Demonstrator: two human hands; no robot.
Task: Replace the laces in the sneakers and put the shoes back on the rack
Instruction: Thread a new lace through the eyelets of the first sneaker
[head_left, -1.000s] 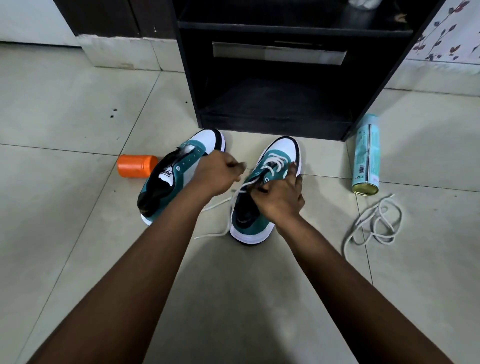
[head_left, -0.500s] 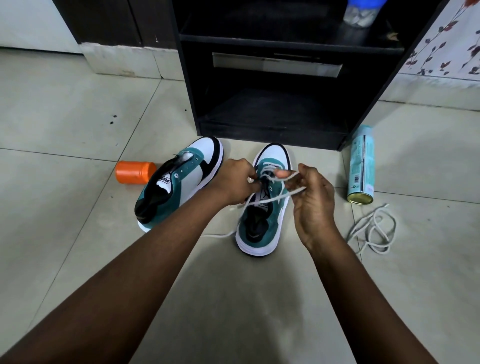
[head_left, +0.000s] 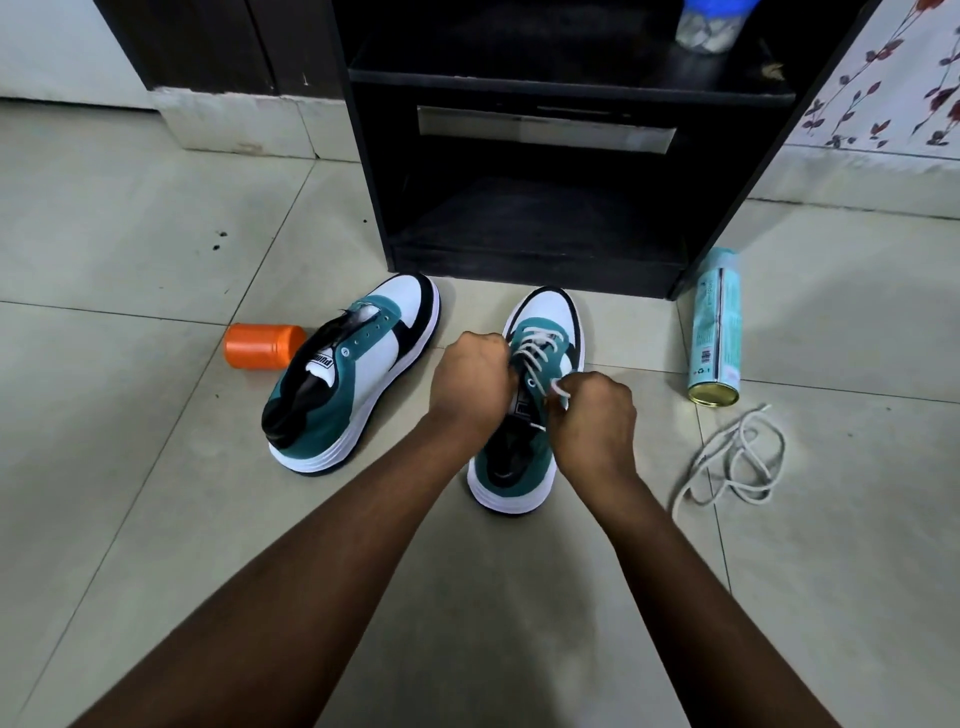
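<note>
Two teal, white and black sneakers stand on the tiled floor before a black rack (head_left: 727, 202). The left sneaker (head_left: 353, 379) has no lace and leans to one side. The right sneaker (head_left: 540, 332) carries a white lace (head_left: 537, 345) crossed through its front eyelets. My left hand (head_left: 470, 384) is closed at the shoe's left side over the tongue; what it holds is hidden. My right hand (head_left: 592, 421) pinches the lace end at the upper right eyelets. A second loose white lace (head_left: 737, 460) lies in a heap on the floor to the right.
An orange container (head_left: 260, 345) lies on its side left of the unlaced sneaker. A light blue spray can (head_left: 717, 338) lies on the floor right of the rack. A clear jar with a blue lid (head_left: 709, 23) stands on the rack's upper shelf.
Half a second ago both hands held the lace stretched out above the shoe. Now they have come down together onto the upper eyelets, and the lace slack is gone.
</note>
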